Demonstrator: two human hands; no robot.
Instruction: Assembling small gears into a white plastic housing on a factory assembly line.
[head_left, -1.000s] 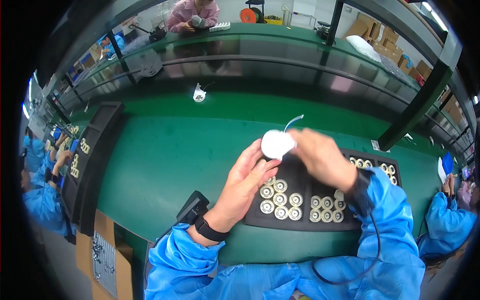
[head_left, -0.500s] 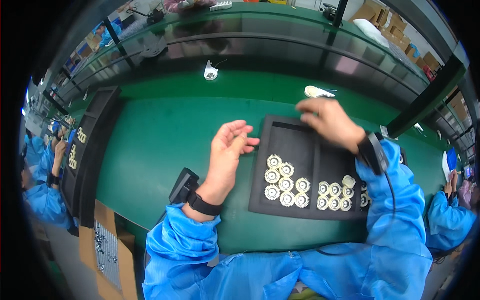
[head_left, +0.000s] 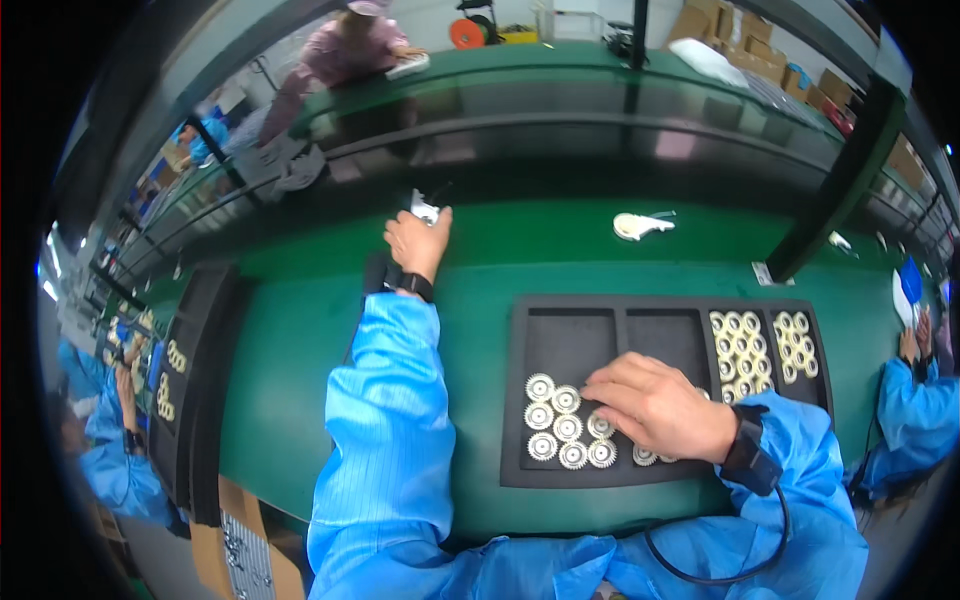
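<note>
My left hand [head_left: 418, 242] reaches far across the green conveyor belt and closes on a small white-and-grey part [head_left: 424, 208] at its far side. My right hand [head_left: 655, 404] rests palm down in the black compartment tray [head_left: 520, 400], fingertips on the white plastic gears [head_left: 566, 434] in the near-left compartment. More gears [head_left: 740, 352] fill the tray's right compartments. A white housing piece with a thin wire [head_left: 636, 226] lies on the belt beyond the tray, apart from both hands.
A long black tray [head_left: 190, 390] lies along the left of the belt. A dark post [head_left: 830, 190] rises at the right. Co-workers in blue sleeves sit at left [head_left: 110, 470] and right [head_left: 915, 410]; another person [head_left: 345, 55] works across the line.
The left hand has stretched from beside the tray to the far side of the belt. The right hand came back from the tray's far edge onto the gears. The white piece now lies on the belt.
</note>
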